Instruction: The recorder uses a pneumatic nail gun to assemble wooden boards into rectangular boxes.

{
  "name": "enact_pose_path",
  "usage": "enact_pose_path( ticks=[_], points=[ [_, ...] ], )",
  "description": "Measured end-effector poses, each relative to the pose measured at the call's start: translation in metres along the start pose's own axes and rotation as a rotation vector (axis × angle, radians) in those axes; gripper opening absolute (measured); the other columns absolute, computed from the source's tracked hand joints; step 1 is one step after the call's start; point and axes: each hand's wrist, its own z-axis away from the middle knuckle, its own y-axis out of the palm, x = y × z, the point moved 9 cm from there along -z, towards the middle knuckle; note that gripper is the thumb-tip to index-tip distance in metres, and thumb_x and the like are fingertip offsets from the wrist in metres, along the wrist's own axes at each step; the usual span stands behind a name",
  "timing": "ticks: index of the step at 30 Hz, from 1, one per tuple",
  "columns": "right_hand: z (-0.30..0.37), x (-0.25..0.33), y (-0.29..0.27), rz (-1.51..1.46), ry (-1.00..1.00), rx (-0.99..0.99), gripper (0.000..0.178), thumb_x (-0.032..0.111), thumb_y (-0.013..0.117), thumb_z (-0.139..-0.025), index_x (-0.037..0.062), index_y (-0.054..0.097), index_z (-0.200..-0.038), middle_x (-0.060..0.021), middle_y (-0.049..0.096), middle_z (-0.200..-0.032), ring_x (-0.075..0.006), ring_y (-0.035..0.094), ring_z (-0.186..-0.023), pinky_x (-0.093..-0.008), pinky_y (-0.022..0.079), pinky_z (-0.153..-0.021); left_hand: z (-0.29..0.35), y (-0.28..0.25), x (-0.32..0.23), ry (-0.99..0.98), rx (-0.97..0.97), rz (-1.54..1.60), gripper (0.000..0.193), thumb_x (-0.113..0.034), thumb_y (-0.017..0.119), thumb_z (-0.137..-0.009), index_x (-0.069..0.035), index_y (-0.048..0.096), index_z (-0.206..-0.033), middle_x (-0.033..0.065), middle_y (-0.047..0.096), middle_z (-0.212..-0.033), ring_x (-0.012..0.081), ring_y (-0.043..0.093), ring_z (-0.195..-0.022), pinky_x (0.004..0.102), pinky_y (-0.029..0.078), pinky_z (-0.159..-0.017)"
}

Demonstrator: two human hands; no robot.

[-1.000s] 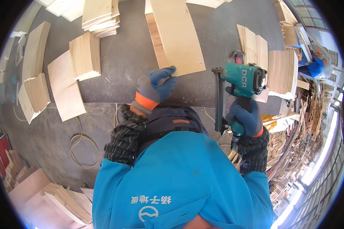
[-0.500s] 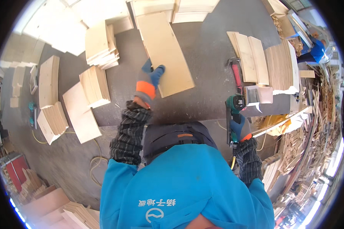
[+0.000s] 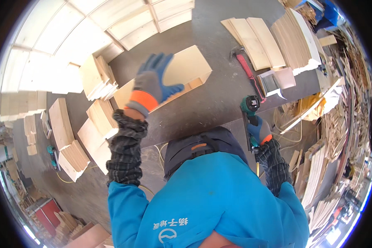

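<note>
My left hand (image 3: pixel 153 80), in a grey and blue glove with an orange cuff, is open with its fingers spread over a pale wooden board (image 3: pixel 188 62). The board lies slantwise on the dark worktable (image 3: pixel 182 109). A short wooden strip (image 3: pixel 193 84) shows along its near right edge. My hand covers part of the board, and I cannot tell whether it touches it. On the right, my right hand (image 3: pixel 258 130) is closed round the handle of a green and black nail gun (image 3: pixel 250 105), held upright by the table's front edge.
A red-handled hammer (image 3: pixel 246 68) and an open carton (image 3: pixel 270 84) lie right of the board. Stacked panels (image 3: pixel 291 39) stand beyond them. More wooden pieces (image 3: pixel 62 124) are stacked left. Yellow hoses (image 3: pixel 293 142) trail below. Another person in blue (image 3: pixel 328 14) is at far right.
My left hand has released the board and spread its fingers. The board has turned from lengthwise to slantwise across the table. The nail gun stays in my right hand, and the whole view has shifted.
</note>
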Motion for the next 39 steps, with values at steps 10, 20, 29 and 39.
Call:
enact_pose_path(
  ticks=[10, 20, 29, 39],
  points=[
    [0.003, -0.009, -0.010, 0.203, -0.016, -0.040, 0.042, 0.033, 0.081, -0.080, 0.0080, 0.077, -0.114, -0.0207, 0.078, -0.099, -0.0391, 0.077, -0.098, -0.0495, 0.059, -0.085, -0.098, 0.097, -0.065, -0.226, 0.121, -0.068, 0.109, -0.074, 0.083, -0.077, -0.005, 0.051, -0.156, 0.0265, 0.060, -0.149, 0.0460, 0.053, -0.139, 0.0536, 0.039, -0.119],
    [-0.006, -0.092, 0.002, 0.196, 0.138, -0.070, 0.046, 0.038, 0.083, -0.079, 0.0109, 0.078, -0.115, -0.0223, 0.078, -0.100, -0.0394, 0.077, -0.098, -0.0504, 0.059, -0.084, -0.124, 0.164, -0.053, -0.189, 0.065, -0.127, 0.062, -0.034, 0.079, -0.079, -0.008, 0.067, -0.134, 0.0209, 0.070, -0.127, 0.0410, 0.065, -0.119, 0.0518, 0.049, -0.104],
    [0.015, -0.074, -0.020, 0.070, 0.198, -0.091, 0.049, 0.037, 0.080, -0.076, 0.0091, 0.077, -0.117, -0.0215, 0.078, -0.100, -0.0390, 0.077, -0.096, -0.0494, 0.059, -0.084, -0.092, 0.144, -0.094, 0.485, 0.280, 0.139, 0.033, -0.016, 0.076, -0.074, -0.012, 0.081, -0.107, 0.0128, 0.076, -0.100, 0.0372, 0.067, -0.105, 0.0526, 0.038, -0.123],
    [0.022, -0.039, -0.004, 0.137, 0.147, -0.035, 0.056, 0.041, 0.080, -0.077, 0.0117, 0.078, -0.125, -0.0205, 0.079, -0.107, -0.0378, 0.076, -0.102, -0.0478, 0.059, -0.090, -0.028, 0.125, -0.079, 0.487, 0.517, 0.093, 0.047, -0.026, 0.088, -0.071, -0.015, 0.081, -0.117, 0.0145, 0.075, -0.121, 0.0385, 0.061, -0.131, 0.0585, 0.029, -0.129]
  ],
)
